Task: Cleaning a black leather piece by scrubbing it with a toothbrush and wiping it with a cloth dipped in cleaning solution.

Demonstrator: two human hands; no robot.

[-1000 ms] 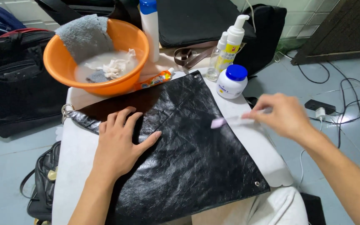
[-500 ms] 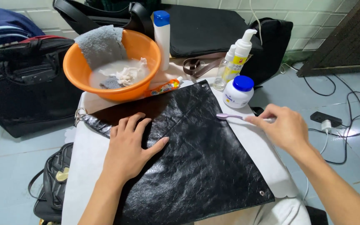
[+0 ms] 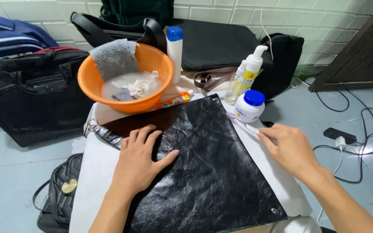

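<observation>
Head camera looks down on a small white-covered table where a crinkled black leather panel lies flat, one corner pointing toward an orange plastic basin. The left hand rests palm-down on the panel's upper left part, fingers spread and pressing it against the table. The right hand sits at the panel's right edge, its fingertips pinching the handle of a white toothbrush whose head reaches over the leather near the top corner.

The basin holds cloudy water and a wet rag, with a grey cloth draped over its rim. Just beside the brush stands a squat white jar with a blue lid; behind it is a white pump bottle, and a tall white bottle with a blue cap stands by the basin.

For brushing to go well, the flat hand would best hold firm so the leather does not slide or bunch, while the brush works in short, light strokes along the crinkles; a hard scrub could scuff the surface. Keeping the bristles only damp would likely spare the table cover and the black bags standing close around.
</observation>
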